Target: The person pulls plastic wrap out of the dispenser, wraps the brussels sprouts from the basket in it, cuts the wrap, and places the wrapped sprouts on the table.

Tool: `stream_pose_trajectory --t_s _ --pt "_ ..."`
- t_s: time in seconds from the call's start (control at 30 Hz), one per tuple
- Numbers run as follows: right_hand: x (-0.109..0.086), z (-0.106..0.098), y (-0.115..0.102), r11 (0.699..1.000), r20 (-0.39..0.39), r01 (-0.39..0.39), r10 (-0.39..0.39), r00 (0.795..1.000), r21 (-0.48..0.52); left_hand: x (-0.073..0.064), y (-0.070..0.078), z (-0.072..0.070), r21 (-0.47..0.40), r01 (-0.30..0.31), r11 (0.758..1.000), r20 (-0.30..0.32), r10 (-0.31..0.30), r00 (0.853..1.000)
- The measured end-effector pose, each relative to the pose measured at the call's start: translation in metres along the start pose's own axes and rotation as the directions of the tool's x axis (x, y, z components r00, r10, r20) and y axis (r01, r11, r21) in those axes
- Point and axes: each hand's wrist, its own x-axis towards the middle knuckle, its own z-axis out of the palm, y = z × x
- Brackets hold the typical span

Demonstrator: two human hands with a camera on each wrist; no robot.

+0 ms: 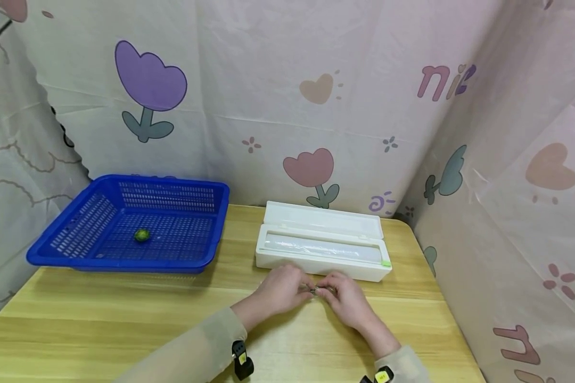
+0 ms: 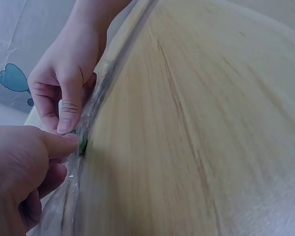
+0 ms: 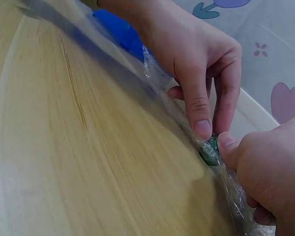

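Note:
Both hands meet in front of the white cling film box (image 1: 311, 268), close over the table. The left hand (image 1: 285, 290) pinches clear cling film (image 3: 232, 196) between thumb and fingers. Facing it, the right hand (image 1: 347, 300) pinches the same film, thumb tips almost together. Wrapped in the film between the fingertips is a small dark green thing (image 3: 210, 151), mostly covered by fingers. In the left wrist view the film (image 2: 71, 196) runs as a crumpled strip under both hands. A roll of film (image 1: 321, 248) lies inside the box, whose lid (image 1: 323, 219) is tipped back.
A blue plastic basket (image 1: 211, 229) stands at the back left, with one small round green item (image 1: 142, 235) on its mesh bottom. A green slider (image 1: 386, 263) sits at the box's right end. Patterned curtains (image 1: 249, 69) enclose the wooden table (image 1: 124, 314).

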Motion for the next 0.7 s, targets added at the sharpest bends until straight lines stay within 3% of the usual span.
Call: stream_pose_trajectory --t_s 0.2,0.4,0.7 --pt "0.0003 0.0009 -0.0022 0.999 0.012 -0.025 0.026 1.0 -0.024 0.0008 -0.0016 0.0018 -0.026 0.026 0.999 0.002 -0.026 1.0" --pt "0.0001 -0.0007 -0.0038 1.0 -0.027 0.013 -0.013 1.0 0.002 0.0058 -0.0047 0.0034 -0.078 0.072 0.994 0.017 -0.071 0.997" --pt "-0.0008 0.0013 -0.0038 1.0 -0.047 0.027 -0.028 0.999 -0.014 0.0072 -0.0052 0.0044 -0.066 0.146 0.987 0.016 -0.145 0.989"
